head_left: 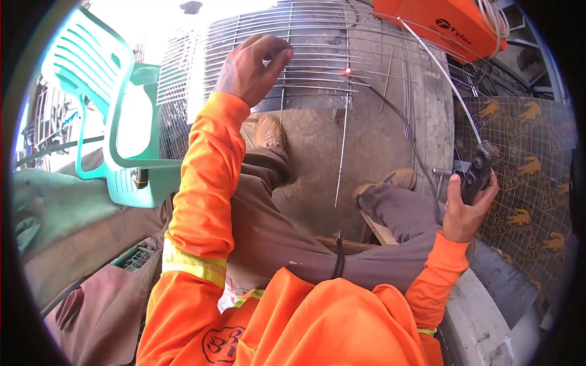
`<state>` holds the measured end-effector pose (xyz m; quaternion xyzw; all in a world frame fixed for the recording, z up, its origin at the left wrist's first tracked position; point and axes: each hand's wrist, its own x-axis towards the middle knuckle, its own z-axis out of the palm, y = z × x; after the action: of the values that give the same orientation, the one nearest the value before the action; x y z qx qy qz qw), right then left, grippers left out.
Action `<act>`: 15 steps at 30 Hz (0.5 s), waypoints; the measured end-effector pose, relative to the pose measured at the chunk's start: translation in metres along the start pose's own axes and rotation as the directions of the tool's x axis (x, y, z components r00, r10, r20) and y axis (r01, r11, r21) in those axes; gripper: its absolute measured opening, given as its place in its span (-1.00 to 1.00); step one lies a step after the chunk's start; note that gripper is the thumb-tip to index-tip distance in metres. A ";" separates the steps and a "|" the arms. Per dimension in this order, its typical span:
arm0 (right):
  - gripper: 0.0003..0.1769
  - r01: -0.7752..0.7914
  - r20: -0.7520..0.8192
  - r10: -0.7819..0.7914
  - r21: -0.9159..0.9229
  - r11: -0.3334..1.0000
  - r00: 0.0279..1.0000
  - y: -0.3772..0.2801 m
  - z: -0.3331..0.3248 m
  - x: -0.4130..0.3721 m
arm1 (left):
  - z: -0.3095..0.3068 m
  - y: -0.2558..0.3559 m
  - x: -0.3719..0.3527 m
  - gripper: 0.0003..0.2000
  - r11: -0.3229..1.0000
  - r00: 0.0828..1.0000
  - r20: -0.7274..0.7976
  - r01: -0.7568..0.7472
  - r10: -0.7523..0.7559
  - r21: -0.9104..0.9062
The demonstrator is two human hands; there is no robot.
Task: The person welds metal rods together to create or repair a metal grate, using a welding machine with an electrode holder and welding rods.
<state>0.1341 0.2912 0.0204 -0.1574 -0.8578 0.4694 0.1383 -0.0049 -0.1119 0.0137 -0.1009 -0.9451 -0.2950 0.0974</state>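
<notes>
My left hand [253,68] is over a grid of thin metal rods [317,58], fingers curled and thumb against them, closed at a crosswise rod. A small orange spot [348,71] glows where a longer crosswise rod [342,149] meets the grid's near edge. On the right, my right hand [467,210] is wrapped round a dark electrode holder [478,174]. A pale welding electrode [442,73] rises from the holder toward the upper left, its far tip above and to the right of the glowing spot.
An orange machine [445,27] with coiled cable stands at the upper right. A green plastic chair [116,122] is on the left. A dark printed board [519,183] lies at the right. A black cable [406,125] runs past my right leg. Both my shoes show below the grid.
</notes>
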 end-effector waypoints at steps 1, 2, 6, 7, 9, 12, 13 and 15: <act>-0.27 0.001 -0.002 -0.001 0.004 1.000 1.000 -0.001 -0.002 -0.001 | 0.009 0.000 -0.001 -0.79 0.997 0.998 0.007 -0.065 0.065 0.048; -0.27 -0.016 -0.004 0.016 0.000 1.000 1.000 -0.002 -0.005 -0.001 | 0.017 0.001 -0.003 -0.79 0.986 0.992 0.013 -0.127 0.126 0.103; -0.34 0.153 -0.027 -0.157 -0.115 0.982 0.987 0.022 -0.004 0.007 | 0.035 0.016 -0.013 -0.75 0.962 0.963 -0.018 -0.267 0.268 0.046; -0.36 0.166 -0.017 -0.168 -0.085 0.982 0.986 0.031 -0.005 0.010 | 0.039 0.015 -0.014 -0.72 0.968 0.969 -0.020 -0.246 0.247 0.044; -0.29 -0.032 0.024 0.034 -0.071 0.997 0.999 0.025 -0.008 0.009 | 0.037 0.014 -0.013 -0.73 0.985 0.986 0.007 -0.168 0.167 0.034; -0.28 0.112 0.034 -0.107 -0.242 0.964 0.994 0.034 -0.009 0.016 | 0.036 0.011 -0.010 -0.71 0.994 0.994 0.059 -0.093 0.089 0.063; -0.28 0.121 0.032 -0.116 -0.225 0.967 0.993 0.029 -0.003 0.017 | 0.036 0.012 -0.011 -0.70 0.993 0.995 0.071 -0.073 0.067 0.092; -0.26 -0.035 0.010 0.038 -0.203 0.979 0.999 0.018 -0.002 0.011 | 0.036 0.012 -0.010 -0.68 0.992 0.996 0.081 -0.053 0.044 0.112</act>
<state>0.1273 0.3068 0.0074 -0.1830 -0.8991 0.3829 0.1070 0.0036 -0.0830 -0.0113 -0.1297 -0.9608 -0.2338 0.0729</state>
